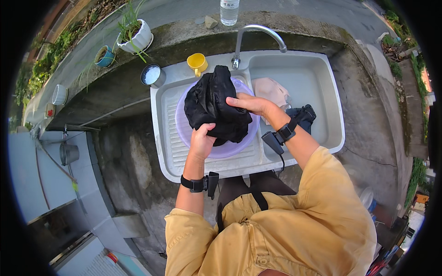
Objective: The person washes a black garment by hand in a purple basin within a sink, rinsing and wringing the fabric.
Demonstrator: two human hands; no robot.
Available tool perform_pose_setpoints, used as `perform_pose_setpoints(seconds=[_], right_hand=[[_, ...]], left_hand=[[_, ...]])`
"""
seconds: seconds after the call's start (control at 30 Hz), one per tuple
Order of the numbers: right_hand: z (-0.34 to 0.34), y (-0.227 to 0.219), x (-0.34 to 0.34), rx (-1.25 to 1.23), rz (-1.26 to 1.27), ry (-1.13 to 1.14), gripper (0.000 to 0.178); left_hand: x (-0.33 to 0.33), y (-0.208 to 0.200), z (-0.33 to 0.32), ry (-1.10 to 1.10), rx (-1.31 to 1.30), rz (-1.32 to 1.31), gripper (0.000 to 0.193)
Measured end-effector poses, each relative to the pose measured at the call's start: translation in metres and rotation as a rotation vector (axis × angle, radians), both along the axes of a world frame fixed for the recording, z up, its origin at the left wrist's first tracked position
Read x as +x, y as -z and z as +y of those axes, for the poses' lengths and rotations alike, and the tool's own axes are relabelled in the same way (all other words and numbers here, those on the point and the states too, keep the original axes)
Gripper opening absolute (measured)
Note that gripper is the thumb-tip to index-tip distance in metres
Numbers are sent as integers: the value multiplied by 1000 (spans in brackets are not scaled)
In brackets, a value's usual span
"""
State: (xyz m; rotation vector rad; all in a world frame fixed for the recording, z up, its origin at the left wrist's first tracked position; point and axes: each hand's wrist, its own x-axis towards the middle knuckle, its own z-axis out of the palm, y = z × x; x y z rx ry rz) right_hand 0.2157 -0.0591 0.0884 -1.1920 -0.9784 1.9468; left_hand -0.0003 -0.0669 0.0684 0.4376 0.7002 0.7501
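A bunched black cloth garment [214, 108], wet-looking and folded over itself, is held up between my two hands. Below it sits a round lilac basin [183, 126] on the ribbed drainboard of the sink. My left hand [201, 140] grips the garment's lower left edge, thumb on top and fingers hidden under the cloth. My right hand [248, 103] holds its right side, thumb pressed on the front and the other fingers mostly behind. The exact kind of garment cannot be made out.
In the right bowl of the light grey sink [317, 83] lie a pale pink cloth [270, 92] and a dark cloth [304, 117]. A curved metal faucet [258, 28] rises behind. A yellow mug [197, 62] and a dark cup of white powder [153, 75] stand at the back left.
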Motion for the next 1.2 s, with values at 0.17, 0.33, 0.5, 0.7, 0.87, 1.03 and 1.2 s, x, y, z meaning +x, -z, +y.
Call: perform_pose_setpoints(seconds=[0.17, 0.33, 0.5, 0.7, 0.87, 1.03, 1.2], right_hand=[[-18, 61, 1, -33, -33, 100, 52], [-23, 54, -42, 54, -197, 467, 38], [-31, 67, -113, 267, -929, 467, 41], [-31, 40, -145, 162, -914, 213, 41], [0, 59, -52, 147, -1058, 271, 43], [-15, 8, -73, 399, -856, 31, 45], [-11, 1, -60, 730, -480, 1, 63]], left_hand=[[-37, 48, 8, -54, -158, 162, 38], [10, 42, 11, -65, -365, 53, 48], [29, 120, -4, -226, -218, 298, 37], [-24, 173, -1, -86, -105, -241, 39], [45, 63, -6, -46, -237, 292, 47], [8, 20, 20, 114, 231, 684, 64], [-7, 19, 36, -241, 87, 180, 40]])
